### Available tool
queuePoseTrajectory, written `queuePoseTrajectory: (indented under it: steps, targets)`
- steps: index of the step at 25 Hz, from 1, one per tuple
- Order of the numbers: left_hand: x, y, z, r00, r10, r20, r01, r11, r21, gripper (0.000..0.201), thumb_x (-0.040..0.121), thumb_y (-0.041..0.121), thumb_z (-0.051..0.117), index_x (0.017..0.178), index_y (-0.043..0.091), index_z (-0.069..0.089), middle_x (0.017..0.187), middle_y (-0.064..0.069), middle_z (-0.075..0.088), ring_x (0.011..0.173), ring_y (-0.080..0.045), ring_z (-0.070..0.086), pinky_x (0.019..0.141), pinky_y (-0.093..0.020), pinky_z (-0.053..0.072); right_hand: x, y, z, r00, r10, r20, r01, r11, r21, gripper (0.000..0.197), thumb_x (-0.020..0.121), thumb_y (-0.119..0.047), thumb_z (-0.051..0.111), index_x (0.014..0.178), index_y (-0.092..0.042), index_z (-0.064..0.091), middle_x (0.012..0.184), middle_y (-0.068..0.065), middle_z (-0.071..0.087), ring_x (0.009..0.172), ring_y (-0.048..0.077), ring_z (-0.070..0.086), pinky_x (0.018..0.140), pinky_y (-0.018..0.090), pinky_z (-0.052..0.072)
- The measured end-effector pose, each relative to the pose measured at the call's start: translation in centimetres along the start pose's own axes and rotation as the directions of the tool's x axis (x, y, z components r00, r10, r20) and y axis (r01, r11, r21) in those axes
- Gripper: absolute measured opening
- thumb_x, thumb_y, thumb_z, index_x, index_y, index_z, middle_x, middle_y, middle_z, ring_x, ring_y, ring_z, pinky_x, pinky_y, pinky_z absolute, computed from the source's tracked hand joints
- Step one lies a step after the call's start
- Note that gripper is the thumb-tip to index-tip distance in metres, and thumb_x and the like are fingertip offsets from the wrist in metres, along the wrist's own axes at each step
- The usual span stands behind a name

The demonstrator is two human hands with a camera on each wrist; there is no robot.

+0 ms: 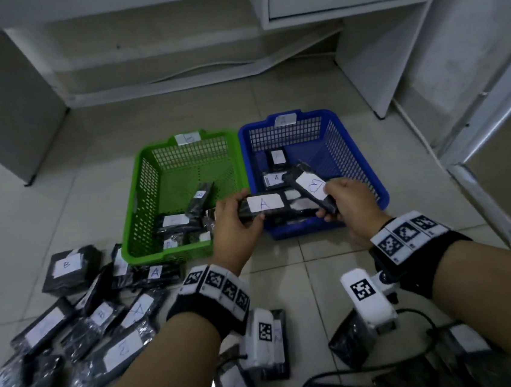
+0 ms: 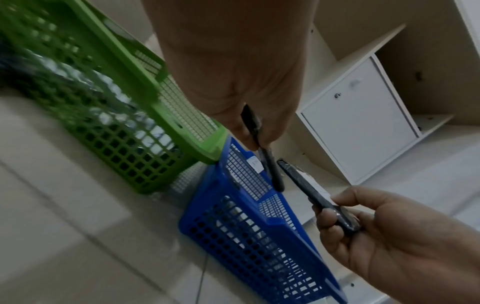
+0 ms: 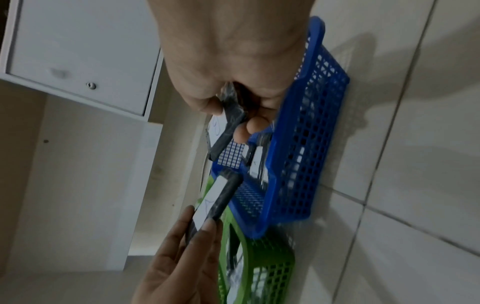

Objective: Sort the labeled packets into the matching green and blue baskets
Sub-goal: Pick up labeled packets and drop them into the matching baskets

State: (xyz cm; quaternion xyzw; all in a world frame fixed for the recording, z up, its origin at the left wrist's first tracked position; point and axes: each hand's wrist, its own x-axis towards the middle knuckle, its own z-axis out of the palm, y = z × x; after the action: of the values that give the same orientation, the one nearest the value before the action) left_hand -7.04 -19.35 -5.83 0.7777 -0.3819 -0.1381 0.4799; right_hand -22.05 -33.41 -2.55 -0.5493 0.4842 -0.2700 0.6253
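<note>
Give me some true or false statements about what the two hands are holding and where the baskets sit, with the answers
1. The left hand holds a packet marked A. True.
2. The right hand holds nothing. False: it grips a packet marked B.
3. The green basket sits to the left of the blue basket. True.
4. The green basket holds no packets. False: several dark packets lie in it.
5. More packets lie on the floor near the left arm. True.
</note>
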Motion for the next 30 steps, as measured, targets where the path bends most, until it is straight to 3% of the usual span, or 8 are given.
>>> queuePoseTrajectory:
  steps: [8,12,14,16,18,21,25,30]
  targets:
    - [8.5,0.8,8.4,0.984,-0.052,0.171,0.015,0.977,0.213,0.057,0.077,0.010,0.073,0.131,0.014,0.054,0.132,-0.012,0.048,0.119,-0.025,0.051,0.103,-0.023,0.032,5.1,0.7,-5.4,0.984,-0.040,-0.176,0.006,0.982,-0.186,0.024,0.082,-0.010,0.053,0.058,-0.008,0.058,0.064,0.010,0.059,0.067,0.027,0.055,0.063,0.041,0.046]
    - [9.1,-0.8,9.3,0.947,-0.105,0.305,-0.036,0.905,0.424,0.058,0.086,0.005,0.059,0.141,0.014,0.043,0.155,-0.015,0.023,0.142,-0.027,0.026,0.113,-0.029,0.023,5.6,2.3,-5.6,0.987,0.001,-0.162,-0.020,0.994,-0.111,0.015,0.075,-0.013,0.058,0.063,-0.007,0.065,0.072,0.020,0.067,0.071,0.035,0.062,0.071,0.053,0.053]
    - [8.9,-0.4,8.7,0.914,-0.065,0.400,-0.147,0.867,0.476,0.055,0.091,0.007,0.054,0.143,0.012,0.038,0.159,-0.014,0.009,0.146,-0.027,0.014,0.115,-0.029,0.018,5.4,2.3,-4.5,0.991,-0.037,-0.127,0.018,0.989,-0.149,0.013,0.080,-0.009,0.059,0.071,-0.007,0.067,0.079,0.020,0.070,0.072,0.031,0.063,0.071,0.046,0.055]
    - [8.1,0.0,6.4,0.919,0.024,0.394,-0.200,0.888,0.413,0.047,0.089,0.007,0.054,0.135,0.010,0.050,0.154,-0.015,0.026,0.140,-0.029,0.030,0.111,-0.027,0.025,4.9,1.7,-2.3,0.996,-0.048,-0.073,0.040,0.994,-0.103,0.016,0.085,-0.005,0.056,0.079,-0.008,0.070,0.076,0.013,0.070,0.067,0.022,0.063,0.065,0.034,0.055]
    - [6.9,-1.0,2.8,0.954,0.114,0.279,-0.205,0.924,0.324,0.029,0.084,0.004,0.058,0.112,0.009,0.066,0.125,-0.013,0.054,0.112,-0.029,0.055,0.097,-0.024,0.037,4.6,1.2,0.5,1.000,-0.030,0.009,0.030,1.000,0.003,0.016,0.087,-0.006,0.055,0.086,-0.008,0.072,0.081,0.015,0.071,0.071,0.025,0.064,0.069,0.039,0.055]
    - [3.7,-4.3,-4.4,0.972,0.108,0.207,-0.184,0.900,0.396,0.011,0.082,0.009,0.062,0.091,0.015,0.066,0.097,-0.007,0.057,0.088,-0.026,0.058,0.082,-0.029,0.045,4.4,1.0,5.7,0.994,-0.055,0.092,0.060,0.997,-0.056,0.014,0.082,-0.015,0.058,0.085,-0.013,0.072,0.089,0.018,0.072,0.075,0.027,0.063,0.068,0.044,0.053]
    - [-2.1,-8.5,-12.4,0.969,0.051,0.243,-0.171,0.847,0.503,0.026,0.083,0.031,0.054,0.103,0.017,0.064,0.102,-0.002,0.058,0.094,-0.022,0.058,0.083,-0.027,0.048,4.4,0.5,13.5,0.944,-0.133,0.303,0.236,0.911,-0.337,0.017,0.086,-0.017,0.063,0.103,-0.018,0.062,0.103,0.006,0.068,0.087,0.022,0.064,0.069,0.035,0.051]
    - [-5.0,-10.6,-16.3,0.974,0.066,0.217,-0.158,0.882,0.444,0.045,0.078,0.015,0.055,0.123,0.015,0.058,0.118,-0.005,0.054,0.107,-0.019,0.051,0.095,-0.025,0.040,4.5,1.8,22.4,0.878,-0.004,0.478,0.329,0.731,-0.598,0.025,0.087,-0.011,0.063,0.111,-0.013,0.068,0.113,0.009,0.068,0.092,0.021,0.062,0.080,0.031,0.050]
